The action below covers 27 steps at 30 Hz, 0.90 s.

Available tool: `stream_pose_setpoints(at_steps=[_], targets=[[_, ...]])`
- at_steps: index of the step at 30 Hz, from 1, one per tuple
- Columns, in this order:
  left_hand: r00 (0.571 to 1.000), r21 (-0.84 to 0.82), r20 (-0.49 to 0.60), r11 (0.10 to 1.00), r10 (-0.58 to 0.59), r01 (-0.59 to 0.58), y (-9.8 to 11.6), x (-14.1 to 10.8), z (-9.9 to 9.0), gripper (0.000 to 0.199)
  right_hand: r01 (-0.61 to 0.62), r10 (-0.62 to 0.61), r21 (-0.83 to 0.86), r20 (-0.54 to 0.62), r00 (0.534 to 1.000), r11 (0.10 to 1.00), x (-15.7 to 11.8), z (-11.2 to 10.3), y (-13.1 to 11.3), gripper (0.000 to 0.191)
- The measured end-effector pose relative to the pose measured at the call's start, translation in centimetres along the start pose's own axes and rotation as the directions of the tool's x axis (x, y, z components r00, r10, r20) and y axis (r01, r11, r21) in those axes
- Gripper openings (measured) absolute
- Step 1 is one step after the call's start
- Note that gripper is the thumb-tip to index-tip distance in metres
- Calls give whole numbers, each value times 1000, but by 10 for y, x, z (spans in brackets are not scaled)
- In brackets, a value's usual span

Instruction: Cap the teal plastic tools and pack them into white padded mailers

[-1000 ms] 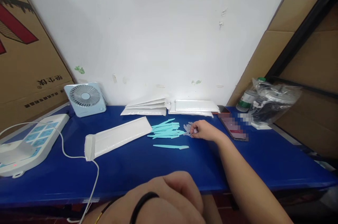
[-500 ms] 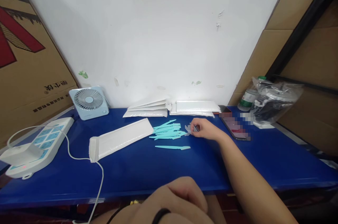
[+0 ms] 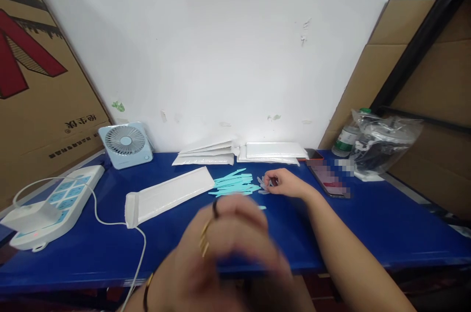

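Note:
My right hand (image 3: 281,183) reaches to small translucent plastic pieces (image 3: 262,185), thumb and forefinger pinched together at their edge. What lies between those fingertips is too small to make out. Just left of it is a loose pile of slim turquoise sticks, which look like eyebrow razors (image 3: 235,183). A single razor (image 3: 262,207) lies nearer me, mostly covered by my left hand (image 3: 235,243). That hand is raised close to the camera, with a ring and black bands on it; its fingers are bent and smeared by motion.
A white padded envelope (image 3: 169,194) lies left of the pile; more envelopes (image 3: 206,151) are stacked against the wall. At left are a fan (image 3: 127,145) and a power strip (image 3: 69,194) with a cable. A phone (image 3: 329,182), a bottle (image 3: 346,140) and a plastic bag (image 3: 384,143) are at right.
My left hand has risen and moved forward from the table's front edge, now hiding most of the single razor. My right hand has stayed at the translucent pieces.

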<state>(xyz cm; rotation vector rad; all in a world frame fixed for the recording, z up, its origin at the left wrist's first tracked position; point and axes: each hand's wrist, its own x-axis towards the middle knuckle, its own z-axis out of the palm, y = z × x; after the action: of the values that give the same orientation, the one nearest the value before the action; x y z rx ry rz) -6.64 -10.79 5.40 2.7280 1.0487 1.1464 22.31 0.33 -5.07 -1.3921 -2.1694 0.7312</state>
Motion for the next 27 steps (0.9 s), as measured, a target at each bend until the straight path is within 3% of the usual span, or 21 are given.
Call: stream_pose_setpoints(at_steps=[3,5,7,9,12,19,22,27], targets=[[973,-80,230,997,24,-6,-45,34,42,22,-11,13,26,-67,998,1000,3,3,5,12],[911,-17,408,998,-54,67,-79,46,77,19,-36,42,64,-85,995,997,5,5,9,13],[846,118,508,986,-163,119,-107,49,107,20,-72,81,117,-74,994,990,5,6,11,14],[826,159,535,982,-175,105,-125,45,125,20,-88,98,156,-56,994,984,5,6,11,16],[835,189,530,981,-146,52,-132,37,131,19,-68,77,146,-62,995,987,5,6,8,17],[866,232,495,971,-70,-54,-127,35,128,19,-24,30,52,-108,994,998,6,8,4,13],[867,277,495,957,-62,-90,-125,37,129,16,-17,20,17,-137,990,1000,7,8,4,12],[880,347,466,934,-90,-88,-122,41,126,27,-55,63,63,-132,989,997,7,8,2,13]])
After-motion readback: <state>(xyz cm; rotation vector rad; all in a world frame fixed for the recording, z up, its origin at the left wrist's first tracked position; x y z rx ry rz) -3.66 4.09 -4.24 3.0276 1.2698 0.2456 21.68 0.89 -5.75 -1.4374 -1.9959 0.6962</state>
